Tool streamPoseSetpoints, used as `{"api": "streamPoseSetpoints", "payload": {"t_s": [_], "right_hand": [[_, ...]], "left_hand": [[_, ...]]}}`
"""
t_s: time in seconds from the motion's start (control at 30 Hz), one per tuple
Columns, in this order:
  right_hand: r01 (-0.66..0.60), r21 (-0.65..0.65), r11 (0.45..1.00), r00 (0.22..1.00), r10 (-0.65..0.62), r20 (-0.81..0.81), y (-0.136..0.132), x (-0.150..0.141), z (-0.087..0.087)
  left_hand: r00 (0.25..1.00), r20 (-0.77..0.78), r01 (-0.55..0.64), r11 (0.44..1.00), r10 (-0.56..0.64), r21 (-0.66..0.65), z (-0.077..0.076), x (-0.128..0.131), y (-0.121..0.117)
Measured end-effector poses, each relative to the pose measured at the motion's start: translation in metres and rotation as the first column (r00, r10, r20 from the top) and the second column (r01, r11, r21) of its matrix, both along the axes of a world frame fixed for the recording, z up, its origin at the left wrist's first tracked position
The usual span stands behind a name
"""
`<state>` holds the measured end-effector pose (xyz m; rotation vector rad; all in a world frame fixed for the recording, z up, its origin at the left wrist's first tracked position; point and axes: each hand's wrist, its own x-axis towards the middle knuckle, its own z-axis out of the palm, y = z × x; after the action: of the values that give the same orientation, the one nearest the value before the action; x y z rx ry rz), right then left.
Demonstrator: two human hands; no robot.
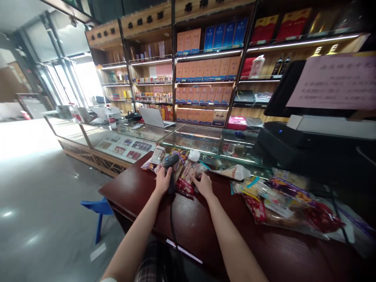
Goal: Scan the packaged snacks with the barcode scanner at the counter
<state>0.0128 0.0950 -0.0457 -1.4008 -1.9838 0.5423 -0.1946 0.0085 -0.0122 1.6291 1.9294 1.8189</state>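
My left hand (163,180) is wrapped round a black handheld barcode scanner (170,160), held above the dark red desk. A black cable runs from its handle down over the desk's near edge. My right hand (203,185) has its fingers bent onto a clear snack packet with a teal edge (201,167), beside a red snack packet (185,184); the fingertips are partly hidden. Around both hands lie several more packaged snacks, among them a purple and yellow packet (179,153) and a white-wrapped one (157,155).
To the right lies a heap of bagged snacks (282,196) beside a black machine with a screen (282,90). A cone-shaped wrapper (235,172) rests near the glass counter (199,135). A laptop (152,117) stands farther back. A blue stool (100,207) is at the desk's left.
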Motion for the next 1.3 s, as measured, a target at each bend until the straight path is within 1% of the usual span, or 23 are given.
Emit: {"api": "streamPoseSetpoints", "payload": {"t_s": [0.07,0.13,0.2,0.27,0.33,0.4,0.47,0.53,0.57,0.6,0.63,0.7,0.73,0.77,0.83,0.87,0.93,1.0,1.07,1.1,1.17,1.23,1.3], "right_hand": [[-0.016,-0.018,1.0,1.0,0.016,-0.013,0.001,0.001,0.0],[-0.036,-0.031,0.999,0.997,0.034,-0.063,0.002,0.003,-0.002],[-0.049,-0.036,0.998,0.987,0.042,-0.154,0.005,0.004,-0.005],[-0.053,-0.058,0.997,0.955,0.034,-0.295,0.009,0.004,-0.009],[-0.075,-0.102,0.992,0.875,0.016,-0.483,0.013,0.006,-0.01],[-0.126,-0.139,0.982,0.762,0.006,-0.647,0.015,0.009,-0.008],[-0.184,-0.164,0.969,0.661,-0.002,-0.751,0.016,0.015,-0.004],[-0.249,-0.203,0.947,0.576,-0.024,-0.817,0.016,0.022,0.002],[-0.274,-0.222,0.936,0.53,-0.045,-0.847,0.016,0.026,0.004],[-0.291,-0.235,0.927,0.478,-0.072,-0.875,0.017,0.029,0.007],[-0.298,-0.242,0.923,0.421,-0.101,-0.901,0.017,0.033,0.008],[-0.277,-0.242,0.93,0.305,-0.154,-0.94,0.019,0.04,0.011],[-0.26,-0.234,0.937,0.251,-0.168,-0.953,0.02,0.043,0.012],[-0.25,-0.218,0.943,0.207,-0.168,-0.964,0.022,0.048,0.012],[-0.249,-0.161,0.955,0.158,-0.125,-0.98,0.024,0.057,0.012],[-0.25,-0.134,0.959,0.146,-0.1,-0.984,0.026,0.062,0.012],[-0.253,-0.124,0.96,0.127,-0.094,-0.987,0.028,0.07,0.011],[-0.257,-0.156,0.954,0.1,-0.134,-0.986,0.03,0.075,0.01],[-0.284,-0.155,0.946,0.105,-0.13,-0.986,0.03,0.078,0.009],[-0.301,-0.13,0.945,0.129,-0.095,-0.987,0.03,0.078,0.009],[-0.336,-0.064,0.94,0.203,0.005,-0.979,0.028,0.079,0.008],[-0.362,-0.012,0.932,0.263,0.09,-0.961,0.025,0.08,0.007],[-0.368,0.017,0.93,0.307,0.138,-0.942,0.023,0.082,0.007]], "left_hand": [[1.0,-0.023,-0.005,1.0,0.005,0.002,0.0,0.002,-0.001],[0.999,-0.034,-0.011,1.0,0.011,0.012,-0.001,0.002,-0.001],[0.999,-0.039,-0.013,1.0,0.015,0.028,-0.002,0.003,-0.001],[0.999,-0.049,-0.018,0.999,0.021,0.049,-0.001,0.005,-0.002],[0.998,-0.054,-0.025,0.997,0.029,0.078,0.002,0.01,-0.004],[0.999,-0.032,-0.012,0.993,0.016,0.118,0.009,0.018,-0.006],[0.999,0.038,0.025,0.989,-0.03,0.144,0.02,0.03,-0.007],[0.983,0.162,0.072,0.989,-0.092,0.126,0.032,0.044,-0.005],[0.96,0.243,0.117,0.988,-0.14,0.105,0.037,0.052,-0.003],[0.922,0.33,0.189,0.979,-0.205,0.081,0.042,0.06,0.0],[0.865,0.415,0.283,0.957,-0.283,0.063,0.046,0.067,0.003],[0.72,0.543,0.488,0.871,-0.433,0.047,0.049,0.08,0.01],[0.657,0.579,0.566,0.823,-0.483,0.043,0.048,0.084,0.013],[0.616,0.598,0.618,0.785,-0.512,0.036,0.045,0.087,0.016],[0.582,0.614,0.668,0.744,-0.532,0.013,0.034,0.09,0.02],[0.575,0.62,0.677,0.736,-0.535,0.008,0.028,0.089,0.022],[0.549,0.625,0.717,0.697,-0.555,-0.011,0.015,0.086,0.025],[0.493,0.653,0.75,0.662,-0.576,0.017,0.006,0.084,0.026],[0.421,0.7,0.764,0.642,-0.577,0.069,0.003,0.083,0.026],[0.385,0.723,0.766,0.636,-0.574,0.097,0.003,0.084,0.025],[0.329,0.749,0.766,0.627,-0.575,0.144,0.007,0.085,0.023],[0.303,0.752,0.761,0.623,-0.585,0.179,0.011,0.087,0.02],[0.279,0.751,0.759,0.617,-0.598,0.209,0.016,0.087,0.018]]}}
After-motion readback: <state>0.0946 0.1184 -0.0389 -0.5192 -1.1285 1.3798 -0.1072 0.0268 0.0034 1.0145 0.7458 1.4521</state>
